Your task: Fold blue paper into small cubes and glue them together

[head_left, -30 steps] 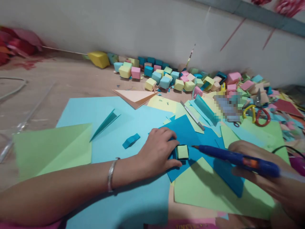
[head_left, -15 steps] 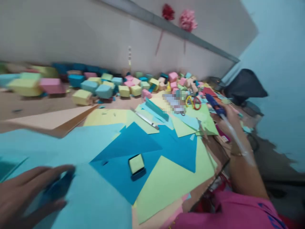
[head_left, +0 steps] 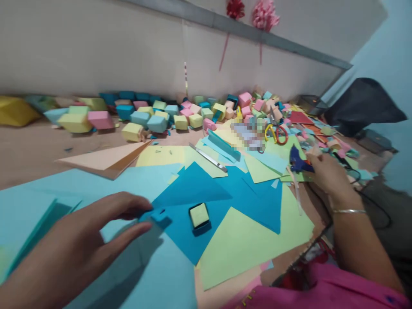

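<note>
My left hand is over the light blue paper sheet, thumb and fingers closed on a small blue paper piece. To its right, a small box with a pale yellow top and dark blue sides sits on a darker blue sheet. My right hand is at the right side, its fingers at the handle of a blue glue gun. A clear glue stick sticks out from the gun toward me. The fingertips are partly hidden behind the hand.
Many small coloured paper boxes line the wall. A box cutter and scissors lie among loose sheets, with a green sheet near the front edge. A black cord runs at right. A folded peach sheet stands up at left.
My left hand has moved right and up toward the small box with the blue piece. My right hand has turned the glue gun, bringing it lower over the green paper. The view has shifted left.
</note>
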The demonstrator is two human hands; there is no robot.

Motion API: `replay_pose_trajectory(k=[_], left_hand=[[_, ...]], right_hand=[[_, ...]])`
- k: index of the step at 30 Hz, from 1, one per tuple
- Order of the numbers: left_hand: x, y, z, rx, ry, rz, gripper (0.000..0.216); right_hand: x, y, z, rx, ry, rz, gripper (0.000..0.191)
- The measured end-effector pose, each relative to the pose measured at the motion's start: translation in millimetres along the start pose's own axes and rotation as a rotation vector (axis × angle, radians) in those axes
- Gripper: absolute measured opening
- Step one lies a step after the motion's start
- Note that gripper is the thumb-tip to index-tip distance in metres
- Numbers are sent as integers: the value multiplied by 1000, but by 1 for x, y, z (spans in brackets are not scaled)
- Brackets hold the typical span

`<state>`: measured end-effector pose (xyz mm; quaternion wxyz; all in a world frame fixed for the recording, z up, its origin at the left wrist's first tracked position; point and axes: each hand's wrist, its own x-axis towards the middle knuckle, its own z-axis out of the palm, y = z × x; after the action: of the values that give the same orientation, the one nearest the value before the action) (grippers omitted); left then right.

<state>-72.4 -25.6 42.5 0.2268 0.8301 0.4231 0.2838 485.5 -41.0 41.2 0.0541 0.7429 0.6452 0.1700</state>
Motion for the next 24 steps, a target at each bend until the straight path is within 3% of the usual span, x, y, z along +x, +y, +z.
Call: replay_pose_trajectory(k=[2, 4, 6, 8, 11, 14, 16, 20, 24], left_hand=[[23, 30, 4, 2, -122, -33, 16], [40, 48, 12, -86, -163, -22, 16], [51, 58, 23, -190, -155, -9, 17], [56, 63, 33, -275, -179, -24, 19], [57, 65, 41, -339, -201, -53, 20], [56, 61, 40, -358, -191, -81, 20], [56, 56, 37, -337, -190, -81, 15], [56, 45, 34, -271, -113, 1, 1], [55, 39, 40, -189, -15, 258, 10]], right_hand=[[-1, -25, -28, 184, 153, -127, 42], [-6, -68, -65, 530, 169, -376, 39], [-11, -121, -96, 879, 25, -491, 35], [-13, -173, -112, 1126, -179, -565, 36], [-12, -227, -107, 1365, -451, -607, 27], [-13, -244, -92, 1517, -578, -516, 11], [-15, -243, -86, 1549, -493, -509, 6], [-15, -237, -85, 1518, -99, -648, 5], [-12, -235, -82, 1382, 165, -835, 10]])
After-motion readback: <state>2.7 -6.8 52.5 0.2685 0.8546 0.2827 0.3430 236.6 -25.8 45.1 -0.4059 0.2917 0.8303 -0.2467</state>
